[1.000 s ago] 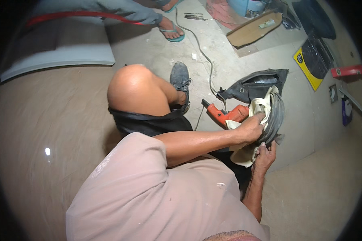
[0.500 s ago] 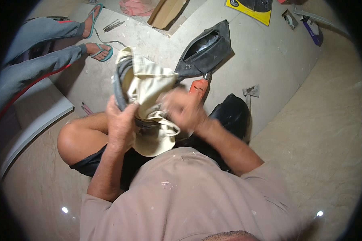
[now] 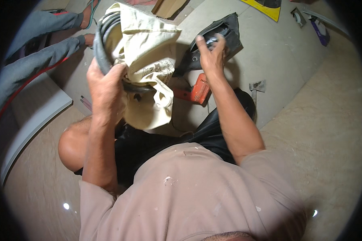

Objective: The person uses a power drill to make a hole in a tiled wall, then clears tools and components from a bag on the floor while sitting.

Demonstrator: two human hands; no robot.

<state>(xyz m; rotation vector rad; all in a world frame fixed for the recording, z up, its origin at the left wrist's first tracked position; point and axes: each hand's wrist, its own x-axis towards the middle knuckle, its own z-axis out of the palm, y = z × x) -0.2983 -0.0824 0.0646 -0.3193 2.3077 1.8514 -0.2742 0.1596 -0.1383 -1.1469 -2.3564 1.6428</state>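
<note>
My left hand (image 3: 105, 86) is closed on a cream canvas bag (image 3: 149, 42), held up ahead of my lap. A coil of thick dark grey cable (image 3: 102, 52) runs along the bag's left side, and my fingers grip it too. How far the coil lies inside the cloth is hard to tell. Loose straps (image 3: 161, 94) hang at the bag's lower end. My right hand (image 3: 213, 58) is raised with its fingers apart and nothing in it, over the black waist bag (image 3: 229, 30), whose zip gapes. Near that bag lies an orange power tool (image 3: 201, 88).
A hatchet (image 3: 257, 86) lies beyond my right knee. Farther right are a purple and white item (image 3: 319, 32) and a yellow package (image 3: 265, 7). At the left stand another person's legs (image 3: 44, 52), beside a pale panel (image 3: 36, 120). A wooden piece (image 3: 169, 7) lies at the back.
My left hand has lifted the canvas bag and cable forward and slightly left. The right hand has left the canvas bag and swung forward and right, to the waist bag.
</note>
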